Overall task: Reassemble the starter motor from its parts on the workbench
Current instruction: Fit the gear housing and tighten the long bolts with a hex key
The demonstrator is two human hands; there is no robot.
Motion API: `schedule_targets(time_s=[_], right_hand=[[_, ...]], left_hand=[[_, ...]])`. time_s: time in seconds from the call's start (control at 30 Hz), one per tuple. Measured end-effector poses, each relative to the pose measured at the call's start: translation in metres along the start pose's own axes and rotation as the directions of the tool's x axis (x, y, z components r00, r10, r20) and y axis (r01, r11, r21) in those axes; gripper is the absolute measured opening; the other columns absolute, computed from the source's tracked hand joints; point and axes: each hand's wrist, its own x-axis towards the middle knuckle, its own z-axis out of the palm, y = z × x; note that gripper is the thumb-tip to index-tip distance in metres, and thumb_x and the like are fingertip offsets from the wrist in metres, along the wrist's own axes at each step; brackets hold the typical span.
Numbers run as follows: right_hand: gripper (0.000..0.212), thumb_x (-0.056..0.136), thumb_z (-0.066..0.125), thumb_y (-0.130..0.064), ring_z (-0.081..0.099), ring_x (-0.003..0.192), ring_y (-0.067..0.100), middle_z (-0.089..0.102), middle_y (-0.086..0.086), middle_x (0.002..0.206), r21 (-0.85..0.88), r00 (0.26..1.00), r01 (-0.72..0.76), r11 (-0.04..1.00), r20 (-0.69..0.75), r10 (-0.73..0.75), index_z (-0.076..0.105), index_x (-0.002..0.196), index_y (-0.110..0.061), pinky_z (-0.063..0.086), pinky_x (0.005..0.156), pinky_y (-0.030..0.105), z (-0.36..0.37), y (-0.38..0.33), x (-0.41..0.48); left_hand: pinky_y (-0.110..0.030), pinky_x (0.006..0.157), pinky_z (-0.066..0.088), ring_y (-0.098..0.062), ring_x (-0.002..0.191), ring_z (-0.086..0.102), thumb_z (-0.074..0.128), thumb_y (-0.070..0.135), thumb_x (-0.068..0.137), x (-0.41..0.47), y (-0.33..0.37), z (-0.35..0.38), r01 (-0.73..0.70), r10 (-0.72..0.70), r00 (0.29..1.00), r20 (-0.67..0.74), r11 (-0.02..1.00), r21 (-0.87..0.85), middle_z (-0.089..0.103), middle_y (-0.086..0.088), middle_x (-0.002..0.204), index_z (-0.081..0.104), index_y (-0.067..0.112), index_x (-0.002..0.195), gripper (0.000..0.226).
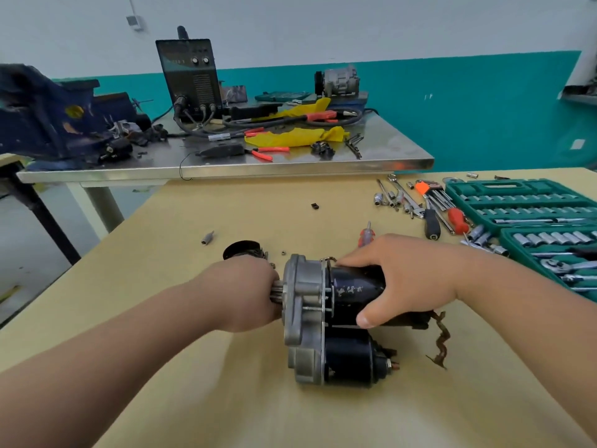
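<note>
Two hands grip the starter motor [307, 295]: left hand [248, 292] its toothed pinion [277, 291], right hand [410, 273] its black barrel [352, 286].

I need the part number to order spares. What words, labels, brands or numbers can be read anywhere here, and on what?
Nothing here reads with certainty.
On the starter motor: white handwritten marks on its black body, too blurred to read.
On the black machine at the back: pale print on the front panel, too small to read.
On the orange tag among the tools: no legible text.
On the green socket case: no readable size marks.
</note>
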Motion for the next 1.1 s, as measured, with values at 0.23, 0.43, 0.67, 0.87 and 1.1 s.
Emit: schedule_targets(time_s=[0.23, 0.43, 0.67, 0.87, 1.1], right_hand=[[0.039, 0.068, 0.076, -0.049, 0.066, 0.080, 0.015, 0.070, -0.003, 0.089, 0.100, 1.000, -0.029, 0.995, 0.011, 0.028, 0.070, 0.100, -0.027, 0.055, 0.079, 0.038, 0.001, 0.005, -0.005], [0.033, 0.073, 0.077, -0.047, 0.064, 0.076, 0.010, 0.070, -0.007, 0.088, 0.092, 0.999, -0.025, 0.995, -0.035, 0.028, 0.067, 0.100, -0.031, 0.053, 0.070, 0.027, 0.007, -0.001, -0.013], [0.035, 0.073, 0.074, -0.052, 0.061, 0.074, 0.006, 0.067, -0.009, 0.086, -0.030, 0.998, 0.001, 1.000, -0.055, -0.002, 0.064, 0.100, -0.032, 0.052, 0.062, 0.023, 0.007, -0.012, -0.020], [0.033, 0.073, 0.077, -0.047, 0.064, 0.078, 0.011, 0.069, -0.006, 0.088, 0.066, 1.000, 0.003, 0.998, -0.019, -0.001, 0.069, 0.100, -0.029, 0.055, 0.073, 0.032, 0.006, -0.009, -0.015], [0.032, 0.075, 0.076, -0.045, 0.064, 0.079, 0.018, 0.069, -0.002, 0.087, 0.143, 1.000, -0.002, 0.990, -0.022, 0.006, 0.071, 0.099, -0.026, 0.053, 0.079, 0.040, 0.009, -0.001, -0.010]], left_hand=[[-0.024, 0.043, 0.024, -0.011, 0.049, 0.035, 0.044, 0.027, 0.089, -0.014, 0.019, 0.010, 0.135, -0.062, 0.960, -0.274, 0.957, 0.257, 0.041, 0.005, 0.061, 0.034, 0.022, 0.064, 0.028], [-0.024, 0.045, 0.029, -0.013, 0.049, 0.036, 0.047, 0.023, 0.085, -0.016, 0.023, 0.004, 0.123, -0.090, 0.980, -0.175, 0.975, 0.185, 0.042, 0.002, 0.058, 0.039, 0.019, 0.061, 0.026], [-0.027, 0.045, 0.019, -0.018, 0.050, 0.024, 0.048, 0.021, 0.087, -0.021, 0.019, -0.012, 0.053, -0.058, 0.995, 0.076, 0.997, 0.057, 0.030, -0.004, 0.055, 0.032, 0.013, 0.058, 0.034], [-0.023, 0.045, 0.027, -0.015, 0.048, 0.038, 0.046, 0.015, 0.083, -0.030, 0.031, 0.005, 0.235, -0.214, 0.968, -0.132, 0.958, 0.167, 0.042, 0.001, 0.058, 0.039, 0.016, 0.060, 0.023], [-0.024, 0.045, 0.028, -0.014, 0.051, 0.040, 0.047, 0.018, 0.086, -0.030, 0.034, 0.012, 0.238, -0.176, 0.942, -0.286, 0.951, 0.198, 0.044, 0.004, 0.064, 0.040, 0.020, 0.067, 0.020]])
